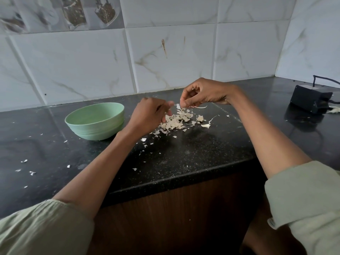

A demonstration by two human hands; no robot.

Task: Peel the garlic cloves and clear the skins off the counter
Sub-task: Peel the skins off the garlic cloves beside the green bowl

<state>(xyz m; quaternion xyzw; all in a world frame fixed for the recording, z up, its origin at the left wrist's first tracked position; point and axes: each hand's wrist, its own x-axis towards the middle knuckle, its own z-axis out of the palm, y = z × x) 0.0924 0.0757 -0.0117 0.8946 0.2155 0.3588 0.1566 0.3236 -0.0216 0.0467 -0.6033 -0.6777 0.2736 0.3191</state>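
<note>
The right hand (204, 93) is raised just above the pile of garlic skins (177, 121) on the black counter (184, 155), its fingertips pinched on a thin strip of skin (199, 107). The left hand (150, 115) rests at the pile's left edge, fingers curled; whether it holds a clove cannot be determined. A green bowl (95, 122) stands left of the pile.

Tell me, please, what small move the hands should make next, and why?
Probably the right hand should let the strip of skin pinched in its fingertips fall onto the pile of skins just below. The strip dangles free, and the skins already lie gathered there beside the left hand. Whether either hand holds a clove cannot be told.
</note>
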